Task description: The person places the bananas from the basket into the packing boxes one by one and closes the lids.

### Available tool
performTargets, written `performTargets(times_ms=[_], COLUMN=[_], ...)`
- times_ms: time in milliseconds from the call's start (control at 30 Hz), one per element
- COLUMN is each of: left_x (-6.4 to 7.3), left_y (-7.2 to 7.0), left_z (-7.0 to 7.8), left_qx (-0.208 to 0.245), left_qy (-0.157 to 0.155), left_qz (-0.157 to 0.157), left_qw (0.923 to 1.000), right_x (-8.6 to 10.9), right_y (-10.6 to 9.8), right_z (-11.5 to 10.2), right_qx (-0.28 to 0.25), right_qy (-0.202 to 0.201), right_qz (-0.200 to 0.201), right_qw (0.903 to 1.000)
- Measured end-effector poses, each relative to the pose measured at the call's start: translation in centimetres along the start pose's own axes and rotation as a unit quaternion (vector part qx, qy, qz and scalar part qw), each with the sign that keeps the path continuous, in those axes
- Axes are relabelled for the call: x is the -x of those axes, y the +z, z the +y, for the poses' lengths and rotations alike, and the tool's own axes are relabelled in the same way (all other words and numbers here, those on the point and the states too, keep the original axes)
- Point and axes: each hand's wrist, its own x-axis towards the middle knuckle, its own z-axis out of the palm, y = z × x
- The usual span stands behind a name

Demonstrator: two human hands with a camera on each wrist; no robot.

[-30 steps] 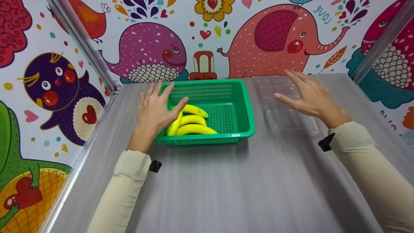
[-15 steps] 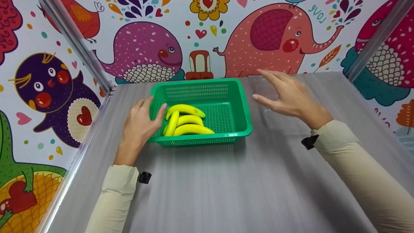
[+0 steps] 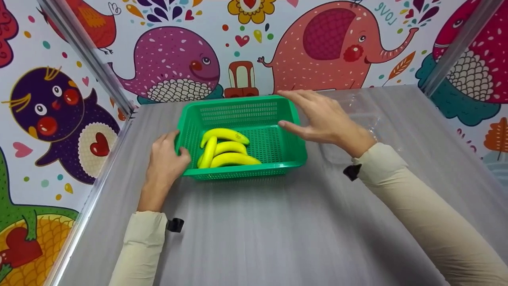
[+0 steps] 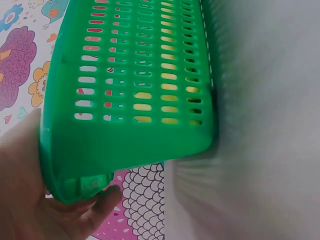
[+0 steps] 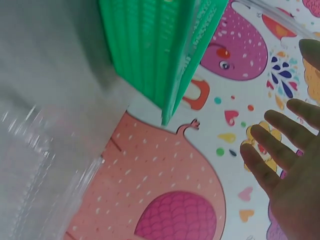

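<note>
A green plastic basket with slotted walls stands on the table, several yellow bananas lying in its left half. My left hand grips the basket's left rim, thumb over the edge and fingers on the outside. In the left wrist view this hand wraps round the rim beside the perforated basket wall. Above the right rim hovers my right hand, fingers spread and straight. The right wrist view shows that hand apart from the basket.
A clear plastic container sits on the grey table right of the basket, partly behind my right arm. Cartoon-printed walls close off the back and left, with metal posts at the corners.
My left hand has moved from above the bananas down to the basket's left rim and taken hold. The right hand has moved left from over the clear container to the basket's right rim.
</note>
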Motion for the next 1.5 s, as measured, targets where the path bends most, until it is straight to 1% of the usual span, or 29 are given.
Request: performTargets(times_ms=[133, 267, 400, 533, 733, 900, 1067, 1267, 1400, 1500], left_x=[0.0, 0.1, 0.3, 0.4, 0.5, 0.6, 0.5, 0.4, 0.4, 0.5], left_y=[0.2, 0.3, 0.3, 0.4, 0.4, 0.4, 0.5, 0.4, 0.5, 0.6], left_z=[0.0, 0.0, -0.2, -0.3, -0.5, -0.4, -0.3, -0.3, -0.4, -0.5], left_qx=[0.015, 0.023, 0.026, 0.033, 0.04, 0.045, 0.051, 0.039, 0.039, 0.045], left_qy=[0.002, 0.0, -0.013, -0.026, -0.039, -0.043, -0.04, -0.047, -0.048, -0.047], left_qz=[0.013, 0.017, 0.014, 0.013, 0.011, 0.008, 0.007, -0.003, -0.008, -0.007], left_qw=[0.9998, 0.9996, 0.9995, 0.999, 0.9984, 0.998, 0.9978, 0.9981, 0.998, 0.9978], right_x=[-0.9, -1.7, -2.4, -3.0, -3.9, -4.5, -5.3, -7.1, -8.3, -9.1], right_y=[0.3, 0.8, 1.6, 2.5, 4.0, 4.9, 4.9, 4.5, 4.9, 5.6], right_z=[-1.2, -2.3, -3.4, -4.3, -5.4, -6.0, -6.4, -7.3, -8.1, -8.6], right_qx=[0.009, 0.016, 0.012, -0.003, -0.048, -0.061, -0.058, -0.06, -0.045, -0.033], right_qy=[-0.018, -0.025, -0.036, -0.061, -0.099, -0.103, -0.095, -0.104, -0.113, -0.119], right_qz=[-0.021, -0.048, -0.067, -0.087, -0.146, -0.196, -0.234, -0.258, -0.278, -0.3], right_qw=[0.9996, 0.9984, 0.997, 0.9944, 0.9831, 0.9732, 0.966, 0.9587, 0.9527, 0.946])
